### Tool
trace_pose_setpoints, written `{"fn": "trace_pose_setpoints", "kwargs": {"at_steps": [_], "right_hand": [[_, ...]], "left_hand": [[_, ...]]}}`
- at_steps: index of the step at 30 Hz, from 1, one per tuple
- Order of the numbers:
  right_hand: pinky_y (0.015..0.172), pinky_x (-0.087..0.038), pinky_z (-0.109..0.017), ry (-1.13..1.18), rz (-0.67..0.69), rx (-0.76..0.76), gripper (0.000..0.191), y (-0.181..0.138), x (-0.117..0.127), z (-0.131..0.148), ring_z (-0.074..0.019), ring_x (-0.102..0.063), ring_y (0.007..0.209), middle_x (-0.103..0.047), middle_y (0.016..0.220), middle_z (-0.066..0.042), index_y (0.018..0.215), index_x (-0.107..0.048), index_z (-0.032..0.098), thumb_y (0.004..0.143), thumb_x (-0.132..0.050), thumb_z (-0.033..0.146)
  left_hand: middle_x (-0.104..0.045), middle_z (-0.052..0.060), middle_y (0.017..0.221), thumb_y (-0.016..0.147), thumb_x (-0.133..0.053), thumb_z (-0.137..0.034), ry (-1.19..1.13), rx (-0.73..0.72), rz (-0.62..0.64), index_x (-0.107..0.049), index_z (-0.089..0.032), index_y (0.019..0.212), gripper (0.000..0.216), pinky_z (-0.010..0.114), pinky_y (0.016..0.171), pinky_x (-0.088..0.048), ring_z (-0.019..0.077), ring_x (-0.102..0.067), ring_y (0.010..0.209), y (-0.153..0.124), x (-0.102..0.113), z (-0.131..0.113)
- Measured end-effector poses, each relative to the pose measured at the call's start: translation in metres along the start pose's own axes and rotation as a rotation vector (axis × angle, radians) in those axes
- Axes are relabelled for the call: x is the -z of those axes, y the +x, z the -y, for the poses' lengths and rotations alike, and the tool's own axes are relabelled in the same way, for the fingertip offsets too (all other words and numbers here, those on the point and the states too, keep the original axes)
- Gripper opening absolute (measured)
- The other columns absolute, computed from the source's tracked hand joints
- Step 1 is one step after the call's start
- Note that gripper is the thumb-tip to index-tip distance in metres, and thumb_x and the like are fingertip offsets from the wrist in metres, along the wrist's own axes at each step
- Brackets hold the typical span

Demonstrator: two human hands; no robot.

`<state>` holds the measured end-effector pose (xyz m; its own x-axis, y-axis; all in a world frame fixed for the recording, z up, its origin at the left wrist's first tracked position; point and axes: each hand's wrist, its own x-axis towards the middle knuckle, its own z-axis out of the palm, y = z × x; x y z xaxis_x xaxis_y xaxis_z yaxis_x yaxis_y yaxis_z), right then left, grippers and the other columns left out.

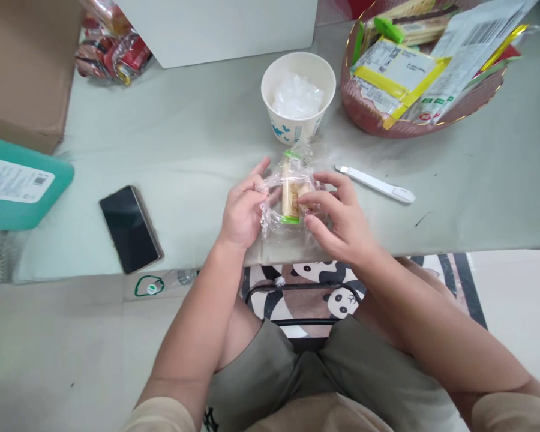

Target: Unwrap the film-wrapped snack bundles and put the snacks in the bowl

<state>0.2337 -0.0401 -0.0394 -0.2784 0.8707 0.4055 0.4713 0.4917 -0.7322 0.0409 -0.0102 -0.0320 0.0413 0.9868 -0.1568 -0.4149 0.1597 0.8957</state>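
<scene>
Just beyond the table's front edge, a crinkled clear plastic bag (274,225) surrounds a pale yellow snack packet with green ends (290,195). My left hand (245,210) pinches the bag's left side between thumb and fingers. On the other side, my right hand (342,219) has its fingers curled at the bag's right side, the fingertips against a small beige piece (304,191) beside the packet. The plastic partly blurs this piece. A white utility knife (375,183) lies to the right of the hands.
Behind the hands stands a paper tub (298,129) with crumpled clear plastic inside. A pink gold-rimmed bowl (364,111) of packaged snacks is at the back right. On the left are a phone (130,228), a teal container (63,180), a cardboard box (22,72) and red snack packs (114,57).
</scene>
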Motion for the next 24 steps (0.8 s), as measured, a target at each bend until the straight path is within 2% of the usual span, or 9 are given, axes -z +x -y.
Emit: {"fn": "trace_pose_setpoints", "kwargs": {"at_steps": [2,4,6,8,10,13,15,20,24], "right_hand": [[0.11,-0.048,-0.052,0.037,-0.043,-0.031,0.018,0.001,0.002,0.003,-0.0305,-0.054,0.13,-0.048,0.136,-0.014,0.109,-0.066,0.023,0.094,-0.059,0.031],[0.11,-0.047,-0.053,0.066,-0.081,-0.077,0.016,0.0,0.004,0.004,-0.0312,-0.051,0.133,-0.048,0.132,-0.013,0.106,-0.063,0.023,0.095,-0.058,0.034],[0.104,-0.051,-0.049,0.142,-0.114,-0.164,0.02,-0.001,0.005,0.003,-0.0317,-0.048,0.136,-0.048,0.129,-0.012,0.102,-0.058,0.024,0.097,-0.057,0.043],[0.093,-0.056,-0.042,0.304,-0.147,-0.289,0.031,-0.002,0.004,-0.001,-0.0295,-0.051,0.132,-0.049,0.126,-0.011,0.1,-0.053,0.025,0.095,-0.058,0.055],[0.082,-0.059,-0.036,0.542,-0.169,-0.439,0.045,-0.001,0.004,-0.004,-0.0248,-0.059,0.119,-0.051,0.126,-0.009,0.106,-0.047,0.027,0.089,-0.063,0.066],[0.077,-0.061,-0.036,0.845,-0.124,-0.608,0.062,0.002,0.003,-0.001,-0.021,-0.066,0.103,-0.057,0.13,-0.006,0.121,-0.041,0.033,0.08,-0.069,0.07],[0.078,-0.062,-0.04,0.957,-0.099,-0.675,0.063,0.004,0.003,0.005,-0.0228,-0.068,0.103,-0.062,0.127,-0.005,0.124,-0.042,0.033,0.08,-0.07,0.069],[0.081,-0.063,-0.042,1.172,-0.149,-0.854,0.069,0.01,0.004,0.017,-0.0257,-0.069,0.106,-0.069,0.123,-0.006,0.121,-0.049,0.031,0.069,-0.082,0.063],[0.074,-0.063,-0.036,1.298,-0.131,-0.946,0.067,0.012,0.006,0.019,-0.022,-0.07,0.097,-0.072,0.117,-0.003,0.116,-0.052,0.031,0.066,-0.089,0.055]], "left_hand": [[-0.073,0.007,0.131,0.065,-0.07,-0.02,-0.096,0.077,0.033,-0.055,-0.019,0.063,0.015,0.047,0.094,-0.064,0.0307,-0.073,0.113,0.0,-0.004,-0.004],[-0.077,0.006,0.118,0.066,-0.07,-0.022,-0.141,0.1,0.074,-0.052,-0.02,0.065,0.018,0.046,0.089,-0.065,0.0286,-0.075,0.103,-0.001,-0.009,-0.009],[-0.077,0.006,0.106,0.071,-0.072,-0.028,-0.154,0.085,0.066,-0.05,-0.021,0.066,0.023,0.047,0.089,-0.065,0.0281,-0.076,0.101,-0.003,-0.012,-0.014],[-0.076,0.005,0.1,0.075,-0.072,-0.035,-0.171,0.073,0.03,-0.05,-0.022,0.067,0.027,0.047,0.088,-0.064,0.0293,-0.075,0.105,-0.004,-0.015,-0.018],[-0.076,0.006,0.1,0.078,-0.071,-0.042,-0.205,0.077,0.012,-0.05,-0.023,0.067,0.03,0.047,0.087,-0.064,0.0309,-0.073,0.112,-0.005,-0.017,-0.021],[-0.076,0.007,0.102,0.083,-0.066,-0.052,-0.206,0.1,-0.006,-0.054,-0.024,0.069,0.033,0.047,0.086,-0.063,0.0318,-0.071,0.119,-0.005,-0.024,-0.023],[-0.076,0.007,0.104,0.082,-0.067,-0.053,-0.176,0.135,0.01,-0.056,-0.024,0.073,0.032,0.047,0.086,-0.063,0.032,-0.071,0.12,-0.006,-0.032,-0.022],[-0.077,0.004,0.112,0.07,-0.079,-0.038,-0.224,0.165,0.191,-0.054,-0.025,0.075,0.029,0.049,0.09,-0.063,0.0325,-0.072,0.118,-0.007,-0.048,-0.022],[-0.076,0.002,0.112,0.076,-0.077,-0.046,-0.274,0.112,0.183,-0.062,-0.028,0.075,0.024,0.048,0.097,-0.061,0.0297,-0.066,0.131,-0.007,-0.049,-0.029]]}}
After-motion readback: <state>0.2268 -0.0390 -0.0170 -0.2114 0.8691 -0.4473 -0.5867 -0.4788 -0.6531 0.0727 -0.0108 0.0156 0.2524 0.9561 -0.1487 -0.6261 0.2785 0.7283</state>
